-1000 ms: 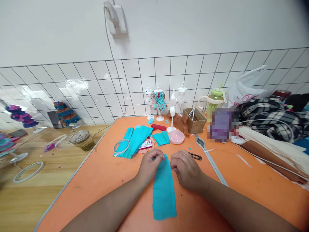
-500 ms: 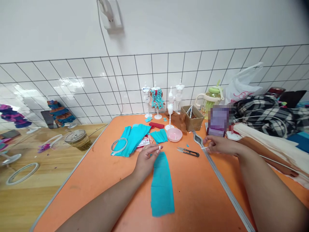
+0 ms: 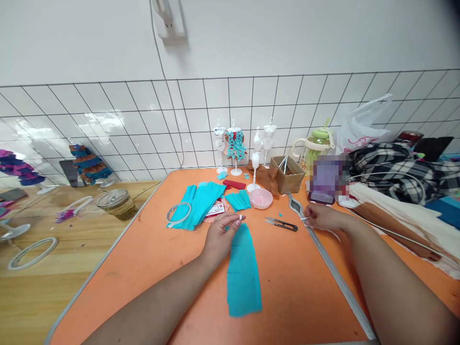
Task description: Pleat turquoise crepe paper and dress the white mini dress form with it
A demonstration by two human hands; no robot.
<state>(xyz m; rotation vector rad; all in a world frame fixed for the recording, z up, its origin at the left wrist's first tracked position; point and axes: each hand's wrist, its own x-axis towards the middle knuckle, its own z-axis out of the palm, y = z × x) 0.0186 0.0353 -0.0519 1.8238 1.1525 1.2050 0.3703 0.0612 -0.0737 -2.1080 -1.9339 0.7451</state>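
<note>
My left hand is closed in a pinch on a tiny white piece, just above the top end of a long turquoise strip lying flat on the orange table. To the right, my right hand pinches a thin white strip, whose other part trails below the palm. It is over the grey seam of the table cover. Black thread snips lie between the hands. A pink bowl stands behind them.
Turquoise fabric with a tape ring lies at the back left. Small white dress forms, a cardboard box and a green-lidded jug stand along the wall. A glass jar is far left.
The camera view has shifted slightly. The white strip in my right hand now shows a loose tail curving out below the hand. My left hand keeps its pinch near the turquoise strip.
</note>
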